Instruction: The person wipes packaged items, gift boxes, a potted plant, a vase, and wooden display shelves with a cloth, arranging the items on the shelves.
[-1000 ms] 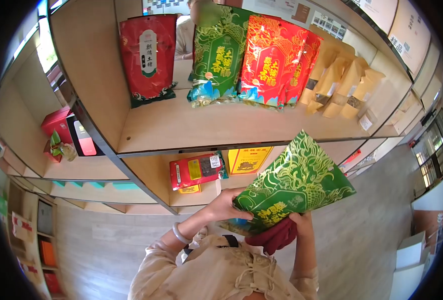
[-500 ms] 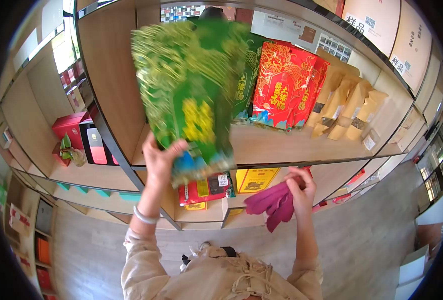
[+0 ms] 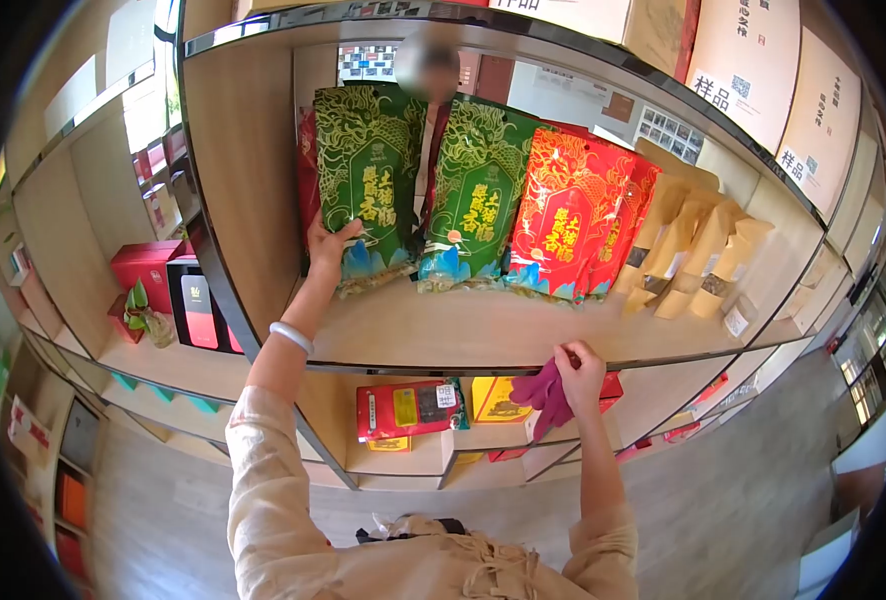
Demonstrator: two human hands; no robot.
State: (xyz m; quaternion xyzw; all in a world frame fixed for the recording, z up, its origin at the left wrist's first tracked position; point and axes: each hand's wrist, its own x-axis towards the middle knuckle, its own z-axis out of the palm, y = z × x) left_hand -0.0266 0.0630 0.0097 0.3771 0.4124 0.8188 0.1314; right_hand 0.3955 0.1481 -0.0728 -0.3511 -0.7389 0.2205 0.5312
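My left hand (image 3: 331, 245) grips the lower left edge of a green food pouch (image 3: 371, 170) with gold dragon print, standing on the left of the shelf. To its right stands another green pouch (image 3: 478, 190), with a red pouch (image 3: 568, 210) beside that. Behind the held pouch a strip of red packaging (image 3: 308, 165) shows at the left. Just below the shelf's front edge, my right hand (image 3: 581, 375) is closed on a purple cloth (image 3: 543, 398), which hangs from the fingers and looks like a glove.
Brown paper pouches (image 3: 708, 250) lean at the right of the wooden shelf (image 3: 433, 325). Below are a red package (image 3: 410, 410) and a yellow box (image 3: 498, 400). Large sample boxes (image 3: 743, 75) stand above. At left sit a red box (image 3: 148, 268) and a small plant (image 3: 141, 310). Behind the shelf is a person (image 3: 433, 75).
The green pouch in my left hand has moved away from me onto the shelf, left of the other green one. My right hand with the purple cloth has shifted slightly left.
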